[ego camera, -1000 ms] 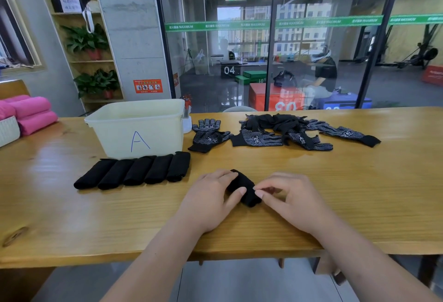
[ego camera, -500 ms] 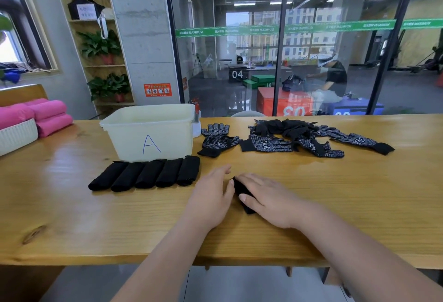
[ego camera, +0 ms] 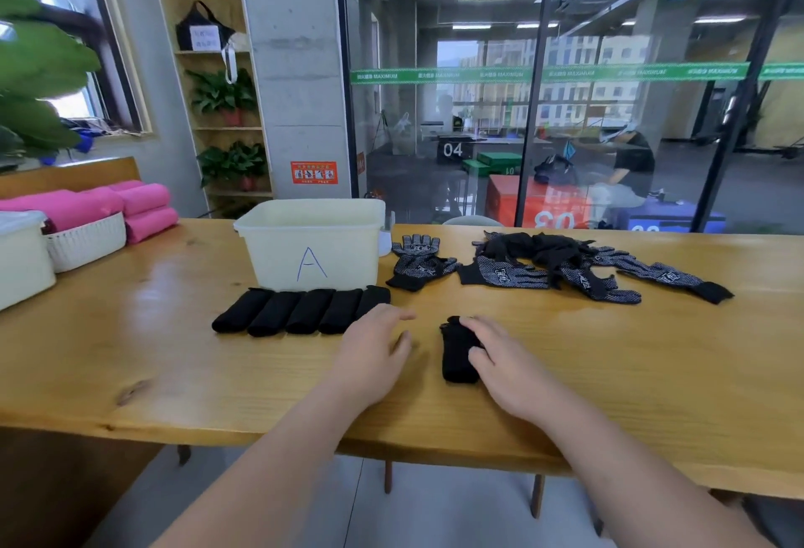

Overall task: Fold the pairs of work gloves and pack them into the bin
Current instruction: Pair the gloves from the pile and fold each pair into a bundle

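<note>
now right hand [ego camera: 500,356] presses flat on folded glove bundle [ego camera: 454,356], left hand [ego camera: 374,345] spread, empty

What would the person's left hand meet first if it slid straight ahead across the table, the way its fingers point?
Probably the lone unfolded glove pair beside the bin; the left hand passes just right of the folded row, though depth is unclear.

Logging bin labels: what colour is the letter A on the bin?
Blue, handwritten on the cream plastic bin; head view.
</note>
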Action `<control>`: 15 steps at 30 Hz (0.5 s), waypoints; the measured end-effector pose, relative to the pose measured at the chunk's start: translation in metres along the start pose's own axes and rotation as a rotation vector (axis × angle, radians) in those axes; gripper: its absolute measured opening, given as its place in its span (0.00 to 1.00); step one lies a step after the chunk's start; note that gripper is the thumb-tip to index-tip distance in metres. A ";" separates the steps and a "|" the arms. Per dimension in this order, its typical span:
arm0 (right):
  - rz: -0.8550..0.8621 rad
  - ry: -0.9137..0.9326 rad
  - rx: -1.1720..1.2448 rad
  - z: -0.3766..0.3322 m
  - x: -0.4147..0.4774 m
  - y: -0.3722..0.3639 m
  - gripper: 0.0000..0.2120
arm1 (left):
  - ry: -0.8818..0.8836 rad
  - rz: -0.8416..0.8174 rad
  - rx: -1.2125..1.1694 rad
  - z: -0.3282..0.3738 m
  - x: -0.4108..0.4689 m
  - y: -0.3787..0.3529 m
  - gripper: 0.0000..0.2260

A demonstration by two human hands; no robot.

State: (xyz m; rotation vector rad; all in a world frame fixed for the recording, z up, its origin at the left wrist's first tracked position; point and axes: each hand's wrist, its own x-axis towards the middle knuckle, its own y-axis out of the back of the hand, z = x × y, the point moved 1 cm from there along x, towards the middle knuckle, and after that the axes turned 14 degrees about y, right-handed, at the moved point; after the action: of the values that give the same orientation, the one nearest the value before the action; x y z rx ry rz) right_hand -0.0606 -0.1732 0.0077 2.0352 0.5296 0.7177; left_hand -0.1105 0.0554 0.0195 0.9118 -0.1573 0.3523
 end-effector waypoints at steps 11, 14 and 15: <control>-0.113 0.157 -0.009 -0.066 0.015 -0.043 0.26 | 0.077 -0.047 0.177 -0.080 -0.030 0.078 0.07; -0.123 0.206 -0.029 -0.096 0.027 -0.061 0.26 | 0.110 0.006 0.262 -0.101 -0.038 0.106 0.06; -0.130 0.220 -0.035 -0.107 0.031 -0.066 0.27 | 0.133 0.012 0.291 -0.110 -0.040 0.115 0.06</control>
State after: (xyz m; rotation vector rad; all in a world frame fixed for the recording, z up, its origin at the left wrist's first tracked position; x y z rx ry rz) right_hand -0.1148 -0.0559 0.0072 1.8806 0.7635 0.8704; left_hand -0.1915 0.1976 0.0271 1.1706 0.0116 0.4529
